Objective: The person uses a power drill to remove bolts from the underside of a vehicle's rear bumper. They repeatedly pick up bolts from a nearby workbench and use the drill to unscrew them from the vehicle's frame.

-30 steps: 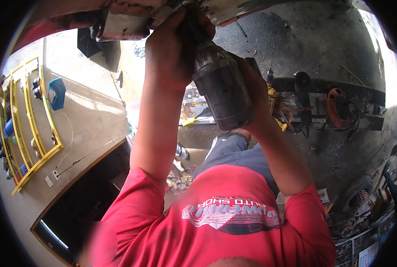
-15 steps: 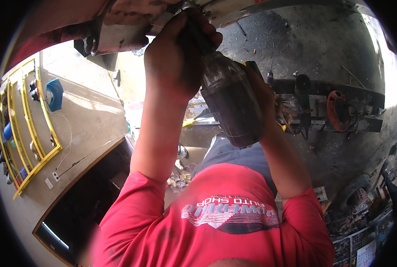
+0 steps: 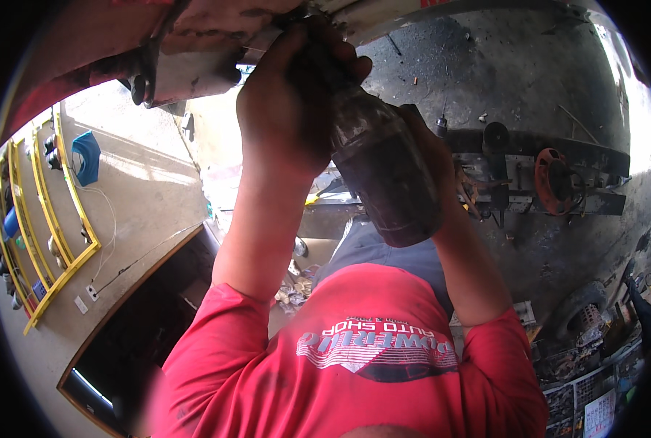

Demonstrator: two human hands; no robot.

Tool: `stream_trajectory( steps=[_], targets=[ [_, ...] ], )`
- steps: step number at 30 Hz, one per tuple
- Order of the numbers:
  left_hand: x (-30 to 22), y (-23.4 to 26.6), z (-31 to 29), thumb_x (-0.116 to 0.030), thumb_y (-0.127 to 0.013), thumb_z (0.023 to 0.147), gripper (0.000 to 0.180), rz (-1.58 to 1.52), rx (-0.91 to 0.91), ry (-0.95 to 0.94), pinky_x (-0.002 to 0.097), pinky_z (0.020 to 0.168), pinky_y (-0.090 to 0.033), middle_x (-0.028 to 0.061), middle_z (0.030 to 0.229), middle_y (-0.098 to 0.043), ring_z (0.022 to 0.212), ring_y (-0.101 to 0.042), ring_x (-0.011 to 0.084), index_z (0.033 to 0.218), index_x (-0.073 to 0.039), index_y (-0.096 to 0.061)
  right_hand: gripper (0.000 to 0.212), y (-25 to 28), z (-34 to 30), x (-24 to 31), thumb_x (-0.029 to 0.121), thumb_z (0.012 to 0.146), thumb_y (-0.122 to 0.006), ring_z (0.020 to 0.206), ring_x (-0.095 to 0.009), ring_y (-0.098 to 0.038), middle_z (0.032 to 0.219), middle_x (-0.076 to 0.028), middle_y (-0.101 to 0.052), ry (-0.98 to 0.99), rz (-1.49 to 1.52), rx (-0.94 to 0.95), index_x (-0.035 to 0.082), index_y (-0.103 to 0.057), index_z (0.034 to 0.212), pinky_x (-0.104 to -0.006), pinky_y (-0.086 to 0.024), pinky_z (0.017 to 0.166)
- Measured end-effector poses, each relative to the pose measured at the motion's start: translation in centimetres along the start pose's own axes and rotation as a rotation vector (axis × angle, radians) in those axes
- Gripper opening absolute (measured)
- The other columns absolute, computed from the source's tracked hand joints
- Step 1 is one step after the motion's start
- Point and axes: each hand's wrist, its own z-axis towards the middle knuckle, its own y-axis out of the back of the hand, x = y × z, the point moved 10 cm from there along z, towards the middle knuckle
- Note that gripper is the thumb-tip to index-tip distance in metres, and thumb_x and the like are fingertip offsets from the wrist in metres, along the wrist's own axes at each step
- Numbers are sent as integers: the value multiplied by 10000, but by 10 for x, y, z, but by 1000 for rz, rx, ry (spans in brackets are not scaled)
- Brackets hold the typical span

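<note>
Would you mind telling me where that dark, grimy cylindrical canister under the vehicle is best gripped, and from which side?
Probably around the wide lower body of the canister, coming from below and wrapping the round side. It hangs tilted, its narrower top end meeting the rusty underbody, where the left hand already crowds it. The right hand cups its far side, where the broad barrel gives most grip.
</note>
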Motion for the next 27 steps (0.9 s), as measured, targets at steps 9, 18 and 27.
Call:
stream_trajectory(
  steps=[9, 18, 27],
  targets=[
    [7, 2, -16, -73, -666, 966, 257, 429, -207, 87, 363, 780, -591, 69, 941, -661, 843, -670, 181, 1216, -25, -631, 582, -1, -4, 20, 237, 777, -823, 935, -333, -734, 1067, -142, -723, 142, -289, -132, 44, -625, 1289, -413, -585, 817],
    [8, 4, -14, -67, -679, 956, 210, 465, -271, 157, 307, 694, -562, 40, 806, -609, 711, -614, 138, 1156, -11, -648, 572, -4, -6, 19, 198, 787, -801, 890, -343, -736, 1029, -148, -726, 278, -447, -180, 51, -625, 1311, -430, -590, 777],
    [6, 3, -13, -79, -689, 959, 195, 470, -268, 169, 291, 674, -553, 7, 762, -572, 678, -585, 114, 1143, -24, -658, 587, -10, -7, 32, 170, 777, -794, 900, -353, -733, 1074, -160, -716, 284, -496, -164, 26, -618, 1319, -429, -589, 795]
  ],
)
